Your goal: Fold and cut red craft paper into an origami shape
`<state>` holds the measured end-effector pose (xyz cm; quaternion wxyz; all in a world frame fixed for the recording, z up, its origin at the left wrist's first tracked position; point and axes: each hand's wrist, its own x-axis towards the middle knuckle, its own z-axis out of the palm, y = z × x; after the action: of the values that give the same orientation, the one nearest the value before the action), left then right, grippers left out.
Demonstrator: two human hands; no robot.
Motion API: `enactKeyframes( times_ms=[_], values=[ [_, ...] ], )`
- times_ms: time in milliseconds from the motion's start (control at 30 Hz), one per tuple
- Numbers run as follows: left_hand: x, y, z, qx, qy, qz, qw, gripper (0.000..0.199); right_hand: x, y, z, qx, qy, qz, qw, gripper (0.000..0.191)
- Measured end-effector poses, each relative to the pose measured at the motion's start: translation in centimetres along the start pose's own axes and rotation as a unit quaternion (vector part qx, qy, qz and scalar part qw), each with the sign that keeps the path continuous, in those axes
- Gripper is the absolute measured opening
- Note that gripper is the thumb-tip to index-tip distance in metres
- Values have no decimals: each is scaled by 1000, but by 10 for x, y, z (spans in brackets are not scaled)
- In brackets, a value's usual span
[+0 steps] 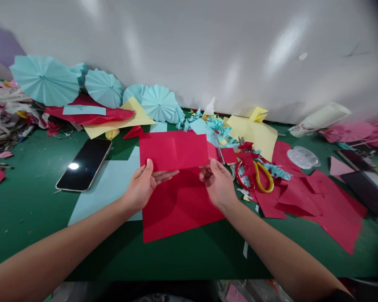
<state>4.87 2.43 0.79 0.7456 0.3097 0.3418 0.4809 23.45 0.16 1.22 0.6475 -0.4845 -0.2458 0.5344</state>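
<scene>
Both hands hold up a red paper rectangle [173, 150] by its lower corners. My left hand [145, 182] pinches the lower left, thumb in front and fingers stretched behind. At the lower right corner, my right hand [219, 182] grips the same paper between thumb and curled fingers. A faint upright crease shows near its middle. Beneath the hands a larger red sheet [176, 214] lies flat on the green table. Light blue paper [103, 193] lies to its left. Scissors with red and yellow handles [263, 177] rest just right of my right hand.
A black phone [84, 165] lies at the left. Pleated light blue paper rosettes [159, 102] lean along the wall. Yellow paper [252, 132], blue scraps [219, 126] and red cut sheets [330, 209] spread rightward. A clear round lid [303, 157] and a white roll [320, 119] are farther right.
</scene>
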Motion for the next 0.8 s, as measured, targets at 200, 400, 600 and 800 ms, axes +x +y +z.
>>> enactKeyframes(
  times_ms=[200, 400, 600, 800],
  values=[
    [0, 4, 2, 40, 1, -16, 999, 42, -5, 3, -1, -98, -109, -77, 986, 36],
    [0, 5, -2, 112, -17, 9, 994, 43, 0, 5, -4, -102, -61, -119, 986, 37],
    [3, 0, -10, 189, 0, 40, 981, 44, 1, 6, -8, -157, -98, -154, 971, 31],
    [3, 0, -13, 168, 5, 67, 984, 27, -7, -3, -9, -291, -116, -160, 936, 21]
  ],
)
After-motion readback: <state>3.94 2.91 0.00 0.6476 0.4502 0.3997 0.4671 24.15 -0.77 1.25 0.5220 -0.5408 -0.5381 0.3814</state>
